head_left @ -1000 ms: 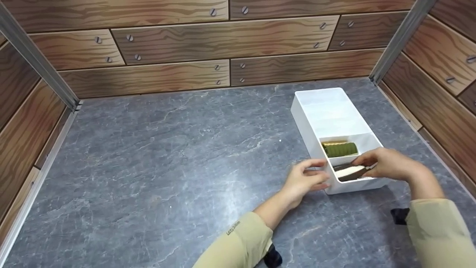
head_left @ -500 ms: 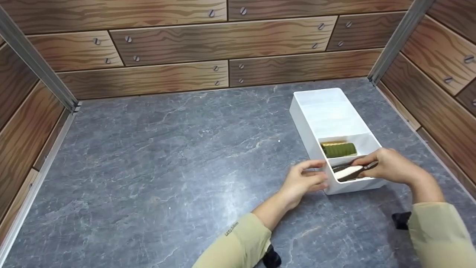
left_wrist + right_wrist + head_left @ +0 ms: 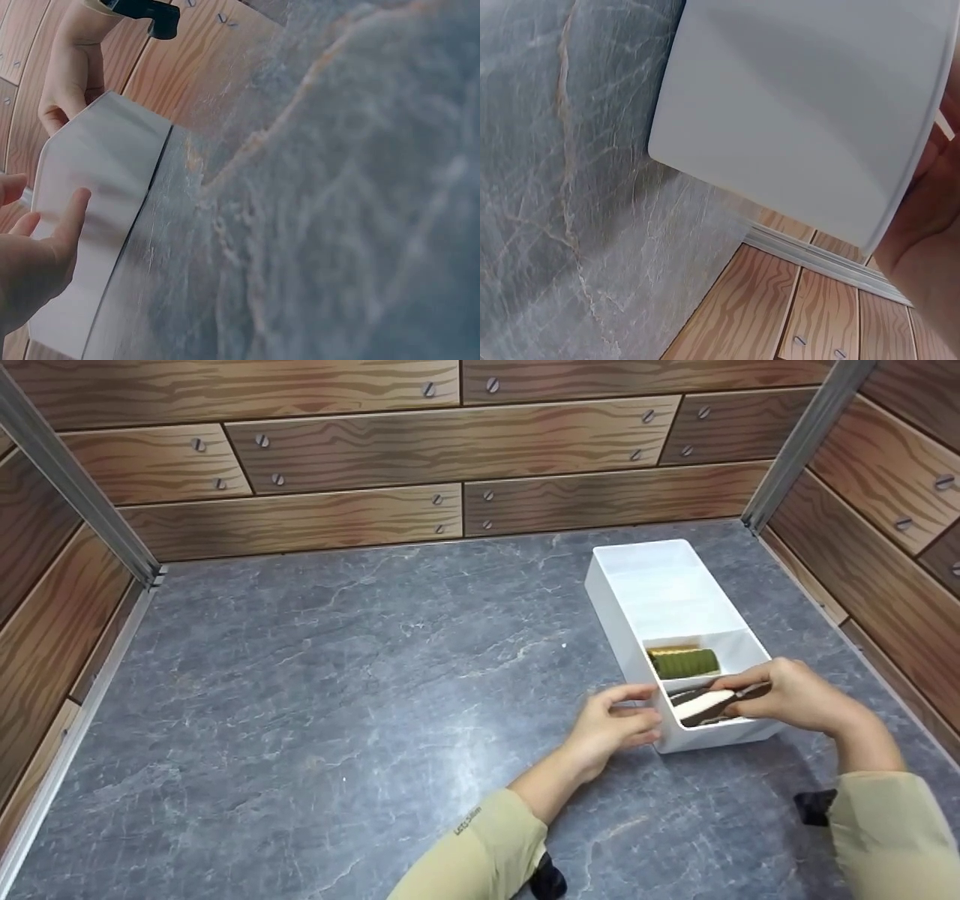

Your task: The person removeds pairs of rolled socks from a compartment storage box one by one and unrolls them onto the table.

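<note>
A long white divided box (image 3: pixel 628 637) stands at the right of the table. Its nearest compartment holds a dark brown thing with a cream strip (image 3: pixel 703 706), possibly fabric or a hair accessory. Reaching in over the right rim, my right hand (image 3: pixel 787 697) pinches the dark brown thing's right end between thumb and fingers. My left hand (image 3: pixel 611 724) has its fingers extended, fingertips at the box's left wall, as the left wrist view also shows beside the white wall (image 3: pixel 105 180). In the right wrist view, the box's front wall (image 3: pixel 795 112) hides most of the right fingers.
One compartment farther back, a green ribbed roll (image 3: pixel 686 663) lies in front of a yellowish piece (image 3: pixel 673 649). The long far compartment (image 3: pixel 671 585) is white inside. Wood-patterned walls (image 3: pixel 450 442) enclose the grey marbled table (image 3: pixel 337 675).
My right hand has shifted slightly right, drawing the dark brown thing's end up beside the fingers, where more of it shows. My left hand stays at the box's left wall.
</note>
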{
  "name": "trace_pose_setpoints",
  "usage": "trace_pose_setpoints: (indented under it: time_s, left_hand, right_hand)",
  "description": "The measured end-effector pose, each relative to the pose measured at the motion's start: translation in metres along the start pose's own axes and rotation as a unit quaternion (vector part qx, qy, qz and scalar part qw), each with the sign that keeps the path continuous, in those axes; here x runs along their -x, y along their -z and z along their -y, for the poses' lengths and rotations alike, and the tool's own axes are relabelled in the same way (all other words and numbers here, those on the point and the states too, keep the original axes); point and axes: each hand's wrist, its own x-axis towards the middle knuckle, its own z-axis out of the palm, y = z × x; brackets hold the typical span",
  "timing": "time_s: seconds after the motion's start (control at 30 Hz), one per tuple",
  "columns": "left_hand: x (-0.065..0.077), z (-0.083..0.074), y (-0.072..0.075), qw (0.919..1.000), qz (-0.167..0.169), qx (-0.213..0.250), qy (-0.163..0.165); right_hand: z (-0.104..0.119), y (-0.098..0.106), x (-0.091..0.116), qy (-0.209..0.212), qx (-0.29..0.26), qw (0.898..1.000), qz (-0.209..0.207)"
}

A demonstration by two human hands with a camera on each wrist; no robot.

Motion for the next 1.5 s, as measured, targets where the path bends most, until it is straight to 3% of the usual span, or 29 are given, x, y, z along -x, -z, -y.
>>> trace_pose_setpoints:
  time_s: [0.33, 0.63, 0.77, 0.97, 1.13, 1.33, 1.5]
  left_hand:
    - [0.001, 0.000, 0.001, 1.0000, 0.002, -0.006, -0.001]
    - [0.000, -0.002, 0.002, 0.9999, -0.005, -0.008, -0.004]
    - [-0.001, -0.007, 0.007, 0.9985, -0.007, -0.047, -0.026]
    - [-0.004, -0.024, 0.016, 0.9881, -0.016, -0.135, -0.072]
    - [0.000, -0.040, 0.023, 0.9859, 0.006, -0.142, -0.087]
    - [0.007, -0.059, 0.030, 0.9807, 0.067, -0.140, -0.119]
    - [0.014, -0.069, 0.039, 0.9784, 0.097, -0.118, -0.139]
  right_hand:
    - [0.009, 0.011, 0.005, -0.002, -0.026, 0.999, -0.023]
    - [0.028, 0.022, 0.010, -0.002, 0.016, 0.997, -0.069]
    - [0.039, 0.028, 0.012, 0.007, 0.030, 0.995, -0.090]
    - [0.059, 0.030, 0.008, 0.023, 0.057, 0.992, -0.112]
    - [0.079, 0.026, -0.001, 0.074, 0.083, 0.986, -0.124]
    - [0.104, 0.020, -0.015, 0.143, 0.078, 0.979, -0.125]
    - [0.118, 0.012, -0.027, 0.156, 0.057, 0.979, -0.118]
